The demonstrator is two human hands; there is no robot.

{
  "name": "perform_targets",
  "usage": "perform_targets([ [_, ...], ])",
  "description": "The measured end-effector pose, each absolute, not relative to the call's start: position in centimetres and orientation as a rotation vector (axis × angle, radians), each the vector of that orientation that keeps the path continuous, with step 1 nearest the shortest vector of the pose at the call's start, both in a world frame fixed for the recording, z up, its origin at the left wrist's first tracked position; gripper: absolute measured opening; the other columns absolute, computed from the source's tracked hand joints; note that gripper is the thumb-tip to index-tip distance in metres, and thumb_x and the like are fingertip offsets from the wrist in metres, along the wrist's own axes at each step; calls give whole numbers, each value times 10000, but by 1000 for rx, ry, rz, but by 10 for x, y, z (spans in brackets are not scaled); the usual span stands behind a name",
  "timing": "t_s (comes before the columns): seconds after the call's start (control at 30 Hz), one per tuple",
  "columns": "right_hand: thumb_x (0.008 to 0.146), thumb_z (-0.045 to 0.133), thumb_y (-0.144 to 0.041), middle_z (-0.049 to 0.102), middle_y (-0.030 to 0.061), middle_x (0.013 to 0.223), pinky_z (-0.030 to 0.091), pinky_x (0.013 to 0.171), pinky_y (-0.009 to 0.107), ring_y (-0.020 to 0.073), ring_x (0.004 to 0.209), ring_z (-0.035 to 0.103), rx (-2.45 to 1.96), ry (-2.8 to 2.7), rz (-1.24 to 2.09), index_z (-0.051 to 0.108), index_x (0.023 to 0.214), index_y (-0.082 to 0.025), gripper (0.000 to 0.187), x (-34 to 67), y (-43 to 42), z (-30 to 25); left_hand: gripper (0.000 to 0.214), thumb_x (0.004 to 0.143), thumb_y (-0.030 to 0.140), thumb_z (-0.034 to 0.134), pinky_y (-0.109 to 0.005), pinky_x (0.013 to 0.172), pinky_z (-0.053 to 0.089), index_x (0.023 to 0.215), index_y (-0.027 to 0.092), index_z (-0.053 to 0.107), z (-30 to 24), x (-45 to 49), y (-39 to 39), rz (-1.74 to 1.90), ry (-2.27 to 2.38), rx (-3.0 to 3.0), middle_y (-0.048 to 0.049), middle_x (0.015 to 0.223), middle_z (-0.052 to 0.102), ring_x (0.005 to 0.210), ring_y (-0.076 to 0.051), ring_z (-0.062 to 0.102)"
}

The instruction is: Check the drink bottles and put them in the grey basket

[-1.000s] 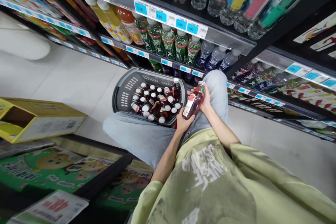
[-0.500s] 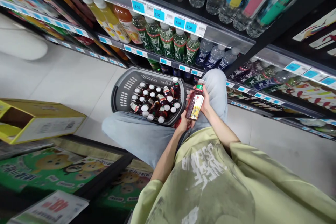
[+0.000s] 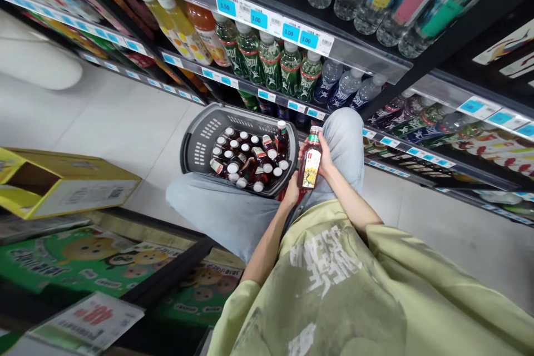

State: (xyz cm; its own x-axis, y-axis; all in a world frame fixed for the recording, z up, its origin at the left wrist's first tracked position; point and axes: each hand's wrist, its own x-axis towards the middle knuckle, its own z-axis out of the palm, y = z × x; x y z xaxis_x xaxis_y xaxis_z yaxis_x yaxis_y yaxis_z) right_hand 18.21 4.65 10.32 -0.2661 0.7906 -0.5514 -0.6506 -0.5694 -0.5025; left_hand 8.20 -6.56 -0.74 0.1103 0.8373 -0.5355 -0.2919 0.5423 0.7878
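Note:
Both hands are closed on one bottle of dark red drink (image 3: 306, 164), held in front of my lap. It has a green neck band and a white label with a yellow flower, facing up at me. My left hand (image 3: 291, 191) grips it low on the left side, near the base. My right hand (image 3: 326, 157) wraps the upper right side, with fingertips showing behind the bottle on the left. Left of the bottle, a grey plastic shopping basket (image 3: 195, 132) stands on the floor. Inside are several similar dark bottles (image 3: 249, 162) with white caps, some upright, some tilted.
Shelves of drinks run along the front, with green-labelled bottles (image 3: 269, 65) on a lower shelf and price tags (image 3: 267, 18) on the edge above. A yellow carton (image 3: 79, 181) is at left. Green boxes (image 3: 70, 267) sit on a display behind it. My knees flank the basket.
The bottle has turned and straightened slightly in my hands, so its label faces me more fully. The whole view has shifted a little. The basket's contents look the same.

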Motion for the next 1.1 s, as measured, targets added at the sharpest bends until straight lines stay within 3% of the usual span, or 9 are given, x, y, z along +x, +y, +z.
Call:
perform_targets([
  [0.13,996,610,-837,686,-8,627,645,565,302,202,606,735,-982,-208,1951,621,888,-239,608,182,47,100,811,943,959,327,-313,431,404,820,225,648,-7,82,-64,867,1154,485,-43,535,589,427,-183,519],
  [0.33,1009,548,-863,692,6,628,637,551,307,210,604,734,-1000,-211,1936,618,872,-240,641,181,48,94,871,834,1059,374,-332,437,387,874,229,635,-12,83,-63,864,1162,445,-38,564,576,442,-194,511],
  [0.53,1043,520,-837,695,8,621,636,558,308,207,597,734,-1015,-242,1973,612,862,-236,635,179,47,92,800,903,977,494,-393,490,532,1069,227,715,-13,83,-63,902,1236,433,-63,742,695,557,-247,617],
  [0.8,1044,517,-840,699,18,629,635,557,302,209,610,739,-1017,-273,1958,627,868,-229,645,179,47,88,695,984,864,518,-351,434,492,1020,204,729,-17,85,-62,917,1214,391,-63,731,705,533,-223,597],
  [0.93,1028,557,-840,693,9,618,636,557,303,208,600,736,-1024,-218,1957,630,868,-232,633,179,48,89,774,938,952,463,-348,434,473,1017,220,701,-17,84,-62,890,1229,401,-52,709,672,513,-214,573],
  [1.1,1052,516,-829,687,10,606,641,560,307,211,598,738,-1041,-215,1957,628,865,-229,638,179,48,95,776,896,968,532,-372,475,511,1039,225,706,-12,81,-64,937,1236,530,-70,787,718,588,-240,629],
])
